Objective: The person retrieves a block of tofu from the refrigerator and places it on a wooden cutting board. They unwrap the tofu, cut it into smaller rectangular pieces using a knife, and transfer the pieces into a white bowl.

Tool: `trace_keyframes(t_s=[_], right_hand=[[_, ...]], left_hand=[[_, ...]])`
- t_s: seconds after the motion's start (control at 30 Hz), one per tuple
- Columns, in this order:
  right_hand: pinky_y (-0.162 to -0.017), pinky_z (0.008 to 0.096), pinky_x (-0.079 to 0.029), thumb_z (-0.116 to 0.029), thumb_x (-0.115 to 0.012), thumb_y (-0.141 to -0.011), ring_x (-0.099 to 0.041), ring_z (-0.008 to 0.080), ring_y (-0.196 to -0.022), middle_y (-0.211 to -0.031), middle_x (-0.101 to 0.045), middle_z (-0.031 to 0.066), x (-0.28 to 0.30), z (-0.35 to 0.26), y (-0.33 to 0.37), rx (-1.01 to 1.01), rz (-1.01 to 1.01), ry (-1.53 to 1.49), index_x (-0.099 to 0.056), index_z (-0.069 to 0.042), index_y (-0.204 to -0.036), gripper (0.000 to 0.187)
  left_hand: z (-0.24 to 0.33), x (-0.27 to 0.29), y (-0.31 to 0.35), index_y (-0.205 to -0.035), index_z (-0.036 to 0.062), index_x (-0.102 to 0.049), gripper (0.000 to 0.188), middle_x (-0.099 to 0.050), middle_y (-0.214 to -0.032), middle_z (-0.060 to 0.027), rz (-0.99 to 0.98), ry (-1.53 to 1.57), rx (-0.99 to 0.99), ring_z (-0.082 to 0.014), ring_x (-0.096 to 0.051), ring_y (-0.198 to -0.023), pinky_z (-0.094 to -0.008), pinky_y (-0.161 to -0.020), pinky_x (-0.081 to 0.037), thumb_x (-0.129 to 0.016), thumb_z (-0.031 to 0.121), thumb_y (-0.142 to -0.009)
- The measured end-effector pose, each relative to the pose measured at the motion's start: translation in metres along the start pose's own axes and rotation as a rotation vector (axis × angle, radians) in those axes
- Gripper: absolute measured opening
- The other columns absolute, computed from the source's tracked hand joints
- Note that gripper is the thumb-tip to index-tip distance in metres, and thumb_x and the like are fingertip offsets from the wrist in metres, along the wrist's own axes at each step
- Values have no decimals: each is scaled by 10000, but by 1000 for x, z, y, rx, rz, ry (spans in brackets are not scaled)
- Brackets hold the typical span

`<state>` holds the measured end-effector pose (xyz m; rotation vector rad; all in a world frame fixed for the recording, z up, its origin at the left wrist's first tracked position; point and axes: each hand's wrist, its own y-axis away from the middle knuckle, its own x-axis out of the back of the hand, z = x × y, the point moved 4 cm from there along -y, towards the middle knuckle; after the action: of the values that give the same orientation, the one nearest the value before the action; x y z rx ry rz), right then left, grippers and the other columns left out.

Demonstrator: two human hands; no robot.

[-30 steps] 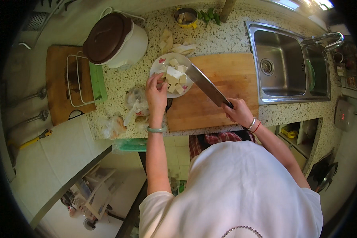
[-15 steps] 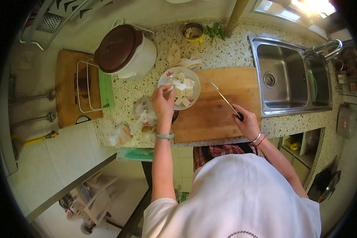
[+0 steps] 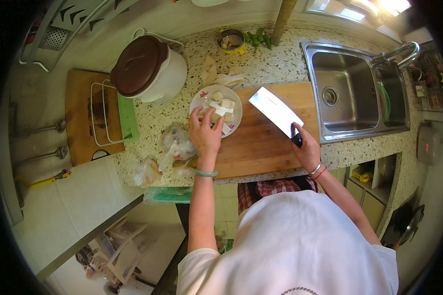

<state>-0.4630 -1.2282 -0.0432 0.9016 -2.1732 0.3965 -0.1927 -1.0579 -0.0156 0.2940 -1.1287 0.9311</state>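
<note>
My left hand (image 3: 205, 135) reaches over the near left rim of a white plate (image 3: 195, 102) with red decorations. Its fingers are spread and curve over the plate, with nothing visibly gripped. White tofu cubes (image 3: 225, 104) are heaped on that plate, some hidden by my fingers. In my right hand (image 3: 307, 148) is the black handle of a cleaver (image 3: 276, 111). The broad shiny blade faces up, angled toward the far left, above the wooden cutting board (image 3: 253, 152). The plate overlaps the board's left side.
A double steel sink (image 3: 347, 132) borders the board on the right. White cooker with brown lid (image 3: 142, 64), clear plastic bags (image 3: 178, 142) and pale scraps (image 3: 226, 79) lie around the plate. Farther back are a small yellow pot (image 3: 237, 49) and green peppers (image 3: 259, 37).
My left fingers have spread and shifted slightly nearer over the plate. The cleaver has turned from edge-on to showing its broad flat side. The whole view has shifted slightly.
</note>
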Motion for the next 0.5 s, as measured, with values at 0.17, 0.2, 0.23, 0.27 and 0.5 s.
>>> trace_keyframes(t_s=[0.17,0.2,0.23,0.27,0.5], right_hand=[[-739,418,-532,-47,-720,-781,-648,353,-916,-1079,-657,131,-2,6,-1,-34,-22,3,-545,-157,-1323,580],[-762,411,-529,-40,-717,-781,-647,352,-936,-1092,-658,138,-2,7,-1,-55,-38,11,-548,-151,-1324,579],[-786,403,-527,-33,-714,-781,-646,352,-955,-1105,-658,145,-3,8,-1,-76,-54,20,-551,-144,-1325,578],[-786,403,-527,-34,-713,-782,-647,351,-955,-1107,-659,143,-3,9,-1,-75,-55,23,-552,-145,-1325,577],[-737,417,-530,-62,-729,-780,-651,340,-906,-1059,-653,117,-2,5,2,4,-48,22,-544,-165,-1330,590]], left_hand=[[-19,-4,1,-1121,120,-663,390,-535,-1215,-105,100,47,39,-316,-551,-1068,-430,-875,-477,-788,282,-789],[-16,-1,-2,-1130,124,-658,383,-538,-1215,-110,103,65,52,-324,-549,-1088,-437,-877,-476,-772,297,-808],[-9,0,-3,-1134,125,-657,386,-540,-1211,-110,79,53,47,-325,-546,-1093,-440,-885,-472,-772,295,-807],[-2,0,-3,-1139,126,-655,390,-542,-1207,-111,55,40,43,-325,-544,-1099,-442,-892,-469,-772,292,-806],[-4,-8,-1,-1130,118,-661,399,-553,-1184,-83,29,-40,30,-296,-560,-1079,-413,-890,-488,-801,230,-774]])
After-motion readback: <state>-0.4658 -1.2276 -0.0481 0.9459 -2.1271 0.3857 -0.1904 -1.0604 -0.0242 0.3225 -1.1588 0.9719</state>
